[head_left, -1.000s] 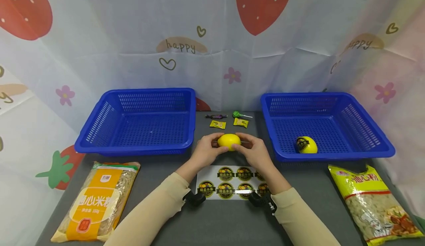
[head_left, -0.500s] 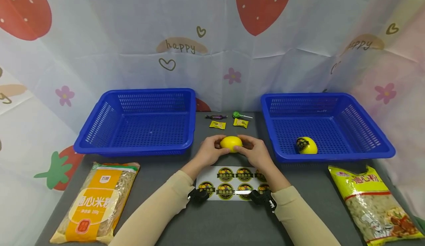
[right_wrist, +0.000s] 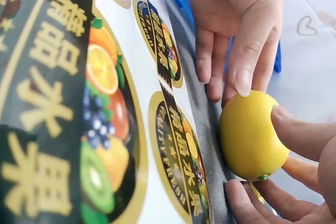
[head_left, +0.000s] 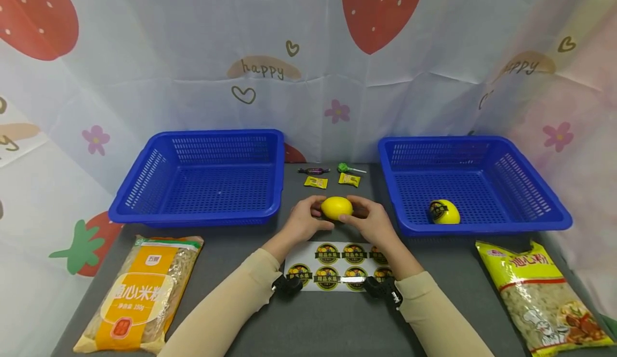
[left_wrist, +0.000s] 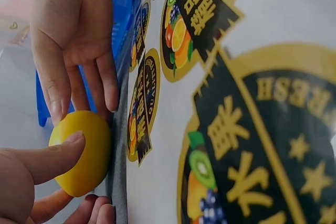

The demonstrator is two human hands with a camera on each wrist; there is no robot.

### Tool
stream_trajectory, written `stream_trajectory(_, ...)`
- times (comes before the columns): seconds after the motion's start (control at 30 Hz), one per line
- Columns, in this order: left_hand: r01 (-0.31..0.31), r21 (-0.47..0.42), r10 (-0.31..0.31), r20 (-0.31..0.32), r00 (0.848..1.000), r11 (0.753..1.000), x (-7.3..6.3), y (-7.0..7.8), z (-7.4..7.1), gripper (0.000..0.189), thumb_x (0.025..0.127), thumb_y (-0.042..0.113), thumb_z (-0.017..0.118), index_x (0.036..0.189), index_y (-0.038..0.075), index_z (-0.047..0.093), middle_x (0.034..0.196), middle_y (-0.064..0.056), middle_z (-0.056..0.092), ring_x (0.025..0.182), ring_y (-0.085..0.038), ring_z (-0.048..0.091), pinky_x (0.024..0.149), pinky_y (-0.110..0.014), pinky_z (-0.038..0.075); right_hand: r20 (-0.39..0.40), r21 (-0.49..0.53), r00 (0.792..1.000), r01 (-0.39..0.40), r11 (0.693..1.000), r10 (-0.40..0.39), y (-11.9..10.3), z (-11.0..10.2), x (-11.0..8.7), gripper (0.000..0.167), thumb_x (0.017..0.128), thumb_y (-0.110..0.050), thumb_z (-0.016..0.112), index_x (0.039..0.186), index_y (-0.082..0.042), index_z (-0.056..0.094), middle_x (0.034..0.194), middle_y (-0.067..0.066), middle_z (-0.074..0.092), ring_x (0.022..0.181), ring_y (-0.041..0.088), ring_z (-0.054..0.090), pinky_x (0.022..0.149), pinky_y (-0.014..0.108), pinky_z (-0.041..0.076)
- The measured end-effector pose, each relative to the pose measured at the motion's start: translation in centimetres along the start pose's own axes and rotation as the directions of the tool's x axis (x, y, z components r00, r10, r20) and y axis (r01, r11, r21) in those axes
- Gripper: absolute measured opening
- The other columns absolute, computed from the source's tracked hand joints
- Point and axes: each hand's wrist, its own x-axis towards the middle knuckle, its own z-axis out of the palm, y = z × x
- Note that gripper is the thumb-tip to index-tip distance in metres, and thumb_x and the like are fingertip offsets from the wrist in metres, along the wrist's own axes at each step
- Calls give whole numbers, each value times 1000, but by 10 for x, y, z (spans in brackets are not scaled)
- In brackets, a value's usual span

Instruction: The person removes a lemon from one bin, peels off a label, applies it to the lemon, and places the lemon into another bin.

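Observation:
In the head view, a yellow lemon (head_left: 337,207) sits between both hands at the table's middle. My right hand (head_left: 373,221) holds it, thumb on the near side and fingers behind. My left hand (head_left: 303,220) is at its left end with relaxed fingers, its thumb apart from the lemon. The right wrist view shows a green stem end on the lemon (right_wrist: 253,135) and the left thumb close to its upper end. Nearer me lies a white sheet (head_left: 306,251) of round black-and-gold fruit stickers.
Blue baskets stand at left (head_left: 219,220) and right (head_left: 482,227); a stickered lemon (head_left: 448,212) lies in the right one. Wrapped candies (head_left: 315,182) and a green lollipop (head_left: 343,167) lie behind the hands. Food bags lie at left (head_left: 140,298) and right (head_left: 544,298).
The lemon has shifted slightly right and, over the first half second, a little nearer. My left thumb has come off it, while my right hand keeps its hold.

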Motion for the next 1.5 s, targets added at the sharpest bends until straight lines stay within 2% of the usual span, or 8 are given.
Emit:
stream_trajectory(0.3,23,-31,-22,11,1000,999,-2,0,-2,68,82,11,84,144,10,54,130,-11,64,112,-26,61,99,-41,51,10,23,1000,4,1000,-4,-1,3,2,67,92,-20,76,151,-9,46,149,14,52,128,33,59,100,47,53)
stream_trajectory(0.53,21,-22,-21,-1,1000,1000,-4,2,-2,58,86,14,82,139,8,58,118,-11,65,103,-23,63,93,-38,53,19,-48,1000,-5,999,6,-2,3,3,60,94,-21,74,148,-12,51,148,15,54,125,33,61,94,44,56)
stream_trajectory(0.77,33,1,-33,-2,999,999,-5,0,-3,51,90,18,78,137,7,60,113,-10,64,97,-21,63,89,-36,55,51,-57,999,16,998,-13,-3,3,2,59,95,-22,73,148,-9,51,148,16,53,123,35,62,90,40,58)
stream_trajectory(1.03,41,15,-41,7,999,999,-3,-1,-4,58,88,20,81,139,7,57,115,-11,65,99,-22,65,90,-37,55,61,-95,998,21,995,-15,-5,3,4,62,95,-26,73,150,-9,49,148,16,52,124,35,60,95,45,55)
stream_trajectory(1.5,56,-9,-56,-2,998,998,-4,-3,-6,62,85,20,83,139,8,57,114,-10,63,99,-22,64,89,-38,55,47,-72,999,22,997,-18,-4,0,3,72,93,-28,75,155,-12,41,149,17,51,128,37,58,97,48,54)
